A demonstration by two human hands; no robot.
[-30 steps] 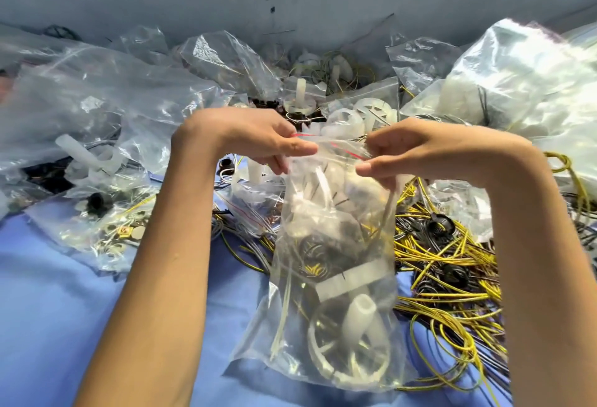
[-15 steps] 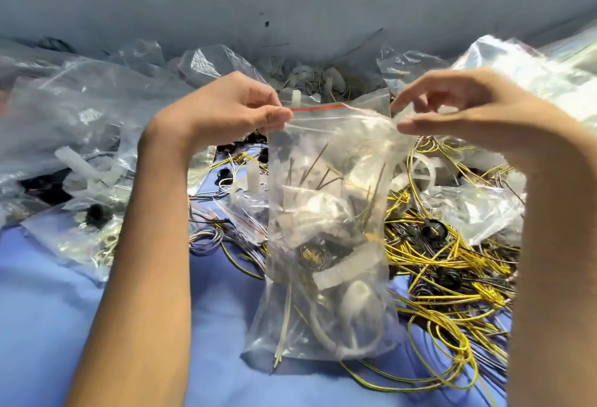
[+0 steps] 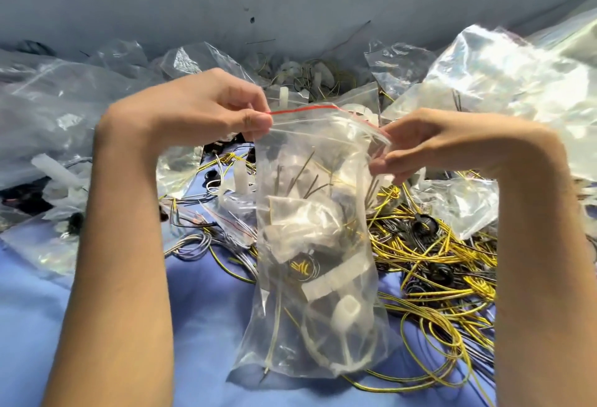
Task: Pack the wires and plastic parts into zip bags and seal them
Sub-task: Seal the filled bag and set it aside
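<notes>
A clear zip bag with a red line along its top hangs upright in the middle, its bottom resting on the blue cloth. Inside it lie white plastic parts, dark wire ends and a small coil of yellow wire. My left hand pinches the bag's top left corner between thumb and fingers. My right hand pinches the top right corner. The bag's mouth between the two hands looks slightly apart at the right end.
Loose yellow and black wires with black rings lie in a heap to the right of the bag. Grey wires lie to its left. Crumpled clear bags and white plastic parts fill the left, back and right, against a grey wall.
Both hands have raised the bag and drawn its top edge out straight. The right hand has since dropped lower at the right corner.
</notes>
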